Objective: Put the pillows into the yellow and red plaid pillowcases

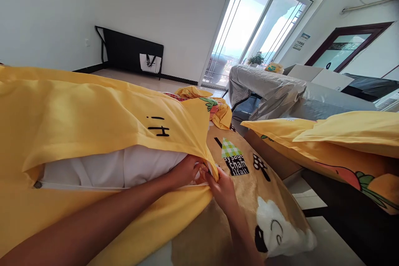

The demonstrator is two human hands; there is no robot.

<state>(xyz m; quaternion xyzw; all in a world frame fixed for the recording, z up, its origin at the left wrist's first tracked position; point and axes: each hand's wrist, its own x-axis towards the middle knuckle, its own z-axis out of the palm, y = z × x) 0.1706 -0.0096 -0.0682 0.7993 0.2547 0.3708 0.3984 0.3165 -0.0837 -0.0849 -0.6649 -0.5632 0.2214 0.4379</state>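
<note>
A yellow duvet cover [93,112] with "Hi" printed in black spreads across the left, its long zip-edged opening gaping toward me. White quilt filling [124,166] shows inside the gap. My left hand [187,170] reaches over the filling to the right end of the opening, fingers curled and pinched together; what lies between them is hidden. My right hand [222,189] grips the cover's edge at that same end, thumb pressed on the fabric. The two hands almost touch.
Under the cover lies a brown patterned blanket [243,199]. Yellow pillows [352,133] rest at right above a cardboard box [274,153]. Farther back stand furniture under silvery plastic sheeting [274,87], a black folded frame [131,50] with a white bag [150,63], and a sliding glass door [252,20].
</note>
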